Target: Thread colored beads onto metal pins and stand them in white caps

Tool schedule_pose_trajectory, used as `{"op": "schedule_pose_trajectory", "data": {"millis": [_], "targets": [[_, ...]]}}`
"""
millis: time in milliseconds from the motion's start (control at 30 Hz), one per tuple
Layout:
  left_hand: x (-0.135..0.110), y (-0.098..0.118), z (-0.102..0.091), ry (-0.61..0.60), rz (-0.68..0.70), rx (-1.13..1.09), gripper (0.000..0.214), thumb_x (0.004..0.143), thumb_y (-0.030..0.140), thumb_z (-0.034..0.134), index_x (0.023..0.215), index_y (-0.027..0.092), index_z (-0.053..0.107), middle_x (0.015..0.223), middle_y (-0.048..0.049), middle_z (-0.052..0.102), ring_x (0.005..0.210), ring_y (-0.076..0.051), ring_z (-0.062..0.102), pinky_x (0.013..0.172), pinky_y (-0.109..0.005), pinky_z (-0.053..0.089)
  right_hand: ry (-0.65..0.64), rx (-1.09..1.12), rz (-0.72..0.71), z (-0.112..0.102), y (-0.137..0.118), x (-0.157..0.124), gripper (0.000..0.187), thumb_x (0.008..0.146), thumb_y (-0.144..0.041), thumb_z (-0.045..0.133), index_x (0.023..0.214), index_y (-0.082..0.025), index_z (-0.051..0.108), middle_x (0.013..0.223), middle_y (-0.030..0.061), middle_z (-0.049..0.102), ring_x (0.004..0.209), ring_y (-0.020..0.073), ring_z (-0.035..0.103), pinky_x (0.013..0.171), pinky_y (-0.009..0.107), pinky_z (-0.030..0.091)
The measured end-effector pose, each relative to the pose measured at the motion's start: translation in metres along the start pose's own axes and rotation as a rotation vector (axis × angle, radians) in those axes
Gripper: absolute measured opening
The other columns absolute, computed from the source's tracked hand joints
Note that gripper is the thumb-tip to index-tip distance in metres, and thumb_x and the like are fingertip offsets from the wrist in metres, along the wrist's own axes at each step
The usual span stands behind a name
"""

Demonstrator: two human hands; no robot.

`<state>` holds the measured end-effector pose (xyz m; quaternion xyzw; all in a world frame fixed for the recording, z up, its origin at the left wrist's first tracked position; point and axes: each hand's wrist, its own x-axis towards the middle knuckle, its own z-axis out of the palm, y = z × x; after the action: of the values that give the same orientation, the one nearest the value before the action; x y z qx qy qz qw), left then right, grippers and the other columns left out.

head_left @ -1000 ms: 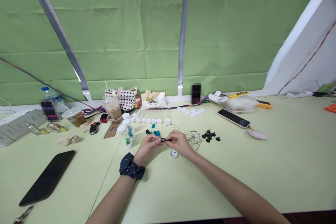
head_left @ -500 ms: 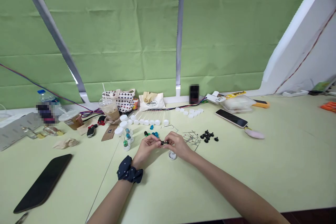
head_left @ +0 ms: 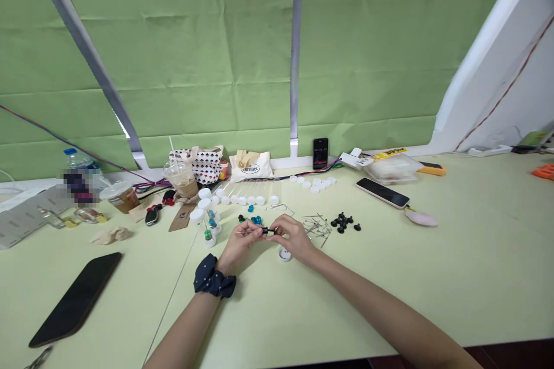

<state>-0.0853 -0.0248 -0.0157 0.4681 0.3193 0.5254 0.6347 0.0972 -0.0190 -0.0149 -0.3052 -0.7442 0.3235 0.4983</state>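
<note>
Between my two hands, above the table, is a small black part with a thin metal wire sticking out to the left. My left hand pinches the wire and the left end of the black part. The fingertips of my right hand close on the other end. Under the right fingers lies a round white cap, its inside facing up. Small blue pieces sit just beyond my left fingers. Right of my hands are a loose pile of bent metal wires and several black mushroom-shaped parts.
Clear tubes with white caps lie behind my hands, and capped upright vials stand to the left. An iced drink cup, a phone, a dark tablet-like device and a plastic box are further out.
The black part has shifted slightly left and up between my fingers, and the wire on its left shows more clearly. The whole view has tilted a little.
</note>
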Motion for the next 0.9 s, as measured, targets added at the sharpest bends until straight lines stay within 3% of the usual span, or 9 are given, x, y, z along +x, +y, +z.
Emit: {"op": "schedule_pose_trajectory", "data": {"millis": [167, 333, 433, 567, 733, 900], "targets": [[0.0016, -0.0014, -0.0036, -0.005, 0.002, 0.002, 0.017, 0.068, 0.026, 0.073, 0.071, 0.014, 0.060, 0.070, -0.0016, 0.066, 0.070, -0.013, 0.062, 0.073, -0.026, 0.047, -0.010, 0.062, 0.017, -0.0002, -0.0024, -0.0002, 0.020, 0.078, -0.037, 0.062, 0.089, -0.021, 0.065, 0.090, 0.0060, 0.054, 0.065, 0.0138, 0.057, 0.063, 0.031, 0.051], [0.0015, -0.0016, -0.0047, 0.028, -0.001, 0.003, 0.020, 0.063, 0.024, 0.077, 0.069, 0.014, 0.060, 0.075, -0.0023, 0.067, 0.068, -0.013, 0.063, 0.072, -0.028, 0.048, 0.031, 0.368, 0.290, 0.0037, -0.0042, 0.0006, 0.030, 0.070, -0.038, 0.068, 0.092, -0.021, 0.059, 0.079, 0.0005, 0.055, 0.058, 0.0143, 0.062, 0.059, 0.030, 0.054], [0.0014, -0.0008, -0.0043, 0.047, -0.002, 0.004, 0.021, 0.062, 0.023, 0.077, 0.069, 0.013, 0.060, 0.078, -0.0034, 0.068, 0.068, -0.014, 0.063, 0.071, -0.028, 0.049, 0.013, 0.433, 0.359, 0.0059, -0.0045, 0.0008, 0.029, 0.066, -0.038, 0.070, 0.085, -0.019, 0.058, 0.070, -0.0011, 0.058, 0.061, 0.0169, 0.065, 0.063, 0.031, 0.054], [0.0008, 0.0011, -0.0025, 0.011, -0.009, 0.002, 0.019, 0.065, 0.025, 0.075, 0.068, 0.013, 0.060, 0.070, -0.0027, 0.067, 0.065, -0.013, 0.063, 0.069, -0.027, 0.048, 0.034, 0.398, 0.289, 0.0083, -0.0010, -0.0003, 0.026, 0.066, -0.036, 0.071, 0.080, -0.018, 0.059, 0.072, 0.0016, 0.063, 0.072, 0.0187, 0.066, 0.073, 0.034, 0.054], [0.0012, 0.0011, -0.0032, 0.046, 0.003, 0.006, 0.020, 0.062, 0.024, 0.077, 0.067, 0.014, 0.060, 0.076, -0.0028, 0.068, 0.065, -0.013, 0.063, 0.069, -0.026, 0.048, 0.041, 0.250, 0.179, 0.0059, -0.0002, -0.0010, 0.021, 0.068, -0.036, 0.070, 0.079, -0.019, 0.065, 0.081, 0.0038, 0.060, 0.068, 0.0162, 0.062, 0.067, 0.031, 0.055], [0.0028, -0.0012, -0.0070, 0.040, 0.007, 0.024, 0.020, 0.061, 0.024, 0.078, 0.068, 0.014, 0.062, 0.079, -0.0037, 0.069, 0.066, -0.013, 0.063, 0.070, -0.028, 0.049, -0.003, 0.344, 0.255, 0.0029, -0.0082, 0.0012, 0.025, 0.070, -0.041, 0.067, 0.082, -0.019, 0.065, 0.068, 0.0012, 0.061, 0.059, 0.0156, 0.062, 0.062, 0.031, 0.054]]}}
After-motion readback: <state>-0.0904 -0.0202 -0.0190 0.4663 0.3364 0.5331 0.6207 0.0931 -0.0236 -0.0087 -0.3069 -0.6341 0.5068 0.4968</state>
